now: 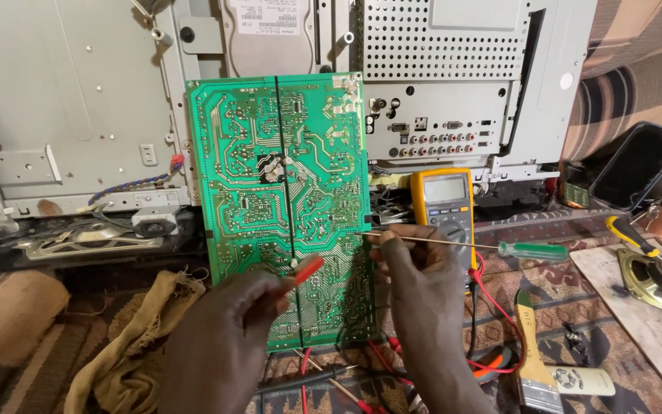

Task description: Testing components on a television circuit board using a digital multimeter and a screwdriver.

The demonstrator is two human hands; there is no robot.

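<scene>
A green circuit board (247, 153) stands upright in the middle, solder side facing me, with a black lead running down its centre. My left hand (220, 337) holds a red test probe (306, 267) with its tip on the lower part of the board. My right hand (419, 287) pinches something thin at the board's right edge; I cannot tell what. A green-handled screwdriver (534, 250) lies with its long shaft reaching to those fingers. A yellow multimeter (444, 201) stands just right of the board, with red leads (499, 307) trailing from it.
A grey metal chassis (70, 100) with a perforated shield and connector panel (438, 130) fills the back. A tan rag (139, 337) lies lower left. On the right are a paintbrush (532, 349), a white remote (580, 379), a dark phone (639, 165), a loudspeaker (657, 280) and a yellow-handled tool (628, 234).
</scene>
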